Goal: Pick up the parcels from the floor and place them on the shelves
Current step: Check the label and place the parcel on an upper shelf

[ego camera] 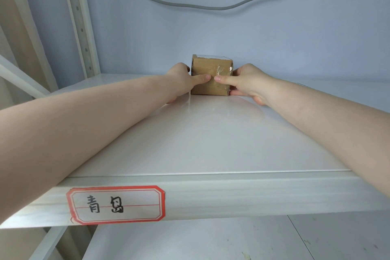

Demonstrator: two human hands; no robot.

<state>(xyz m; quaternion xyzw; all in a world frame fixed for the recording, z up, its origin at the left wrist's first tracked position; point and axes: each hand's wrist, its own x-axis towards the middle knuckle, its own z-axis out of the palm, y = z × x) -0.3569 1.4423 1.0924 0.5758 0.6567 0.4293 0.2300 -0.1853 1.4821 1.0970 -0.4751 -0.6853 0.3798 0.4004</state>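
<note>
A small brown cardboard parcel (211,69), sealed with clear tape, stands on the white shelf (211,137) near the back wall. Both my arms reach across the shelf to it. My left hand (183,78) holds its left side, the thumb pressed against the front face. My right hand (249,82) holds its right side, its thumb also on the front face and its fingers under the lower right corner. The parcel's base rests on the shelf surface.
A red-bordered paper label (116,205) with handwritten characters sticks to the shelf's front edge. A perforated upright post (82,27) stands at the back left. A grey cable (211,7) hangs along the wall. A lower shelf (190,240) shows below.
</note>
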